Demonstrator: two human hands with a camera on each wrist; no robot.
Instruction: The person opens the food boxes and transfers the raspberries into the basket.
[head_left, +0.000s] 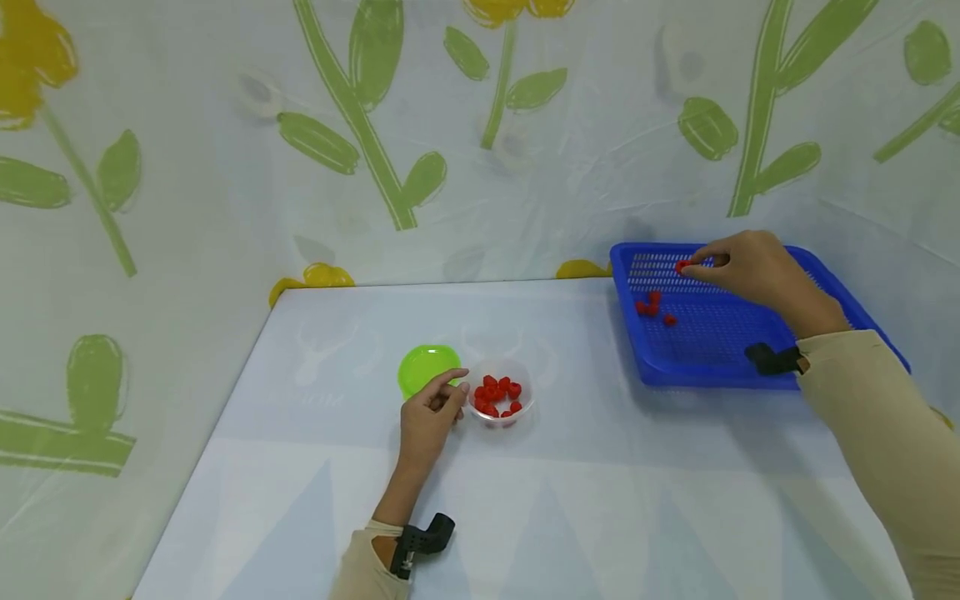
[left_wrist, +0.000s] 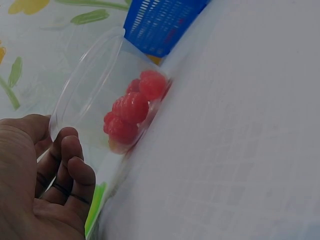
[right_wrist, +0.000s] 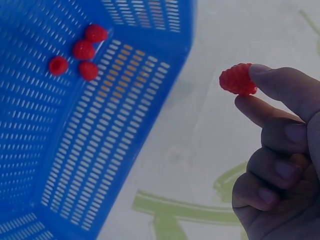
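My left hand [head_left: 429, 421] is at the left side of a small clear plastic tub [left_wrist: 92, 85], its thumb and fingers at the rim. Several red raspberries [left_wrist: 131, 106] lie in the bottom of the tub, which stands on the table. Over the far part of a blue plastic basket [head_left: 708, 377], my right hand [head_left: 757, 268] pinches a single raspberry [right_wrist: 236, 79] between thumb and index finger. The other fingers of that hand are curled in. Inside the basket, several more raspberries [right_wrist: 84, 50] sit towards its left side.
A bright green round lid [head_left: 420, 367] lies on the table behind and left of the tub. The white table [head_left: 525, 492] meets a pale wall covering [head_left: 225, 167] with printed flowers at its back. The basket stands at the right rear of the table.
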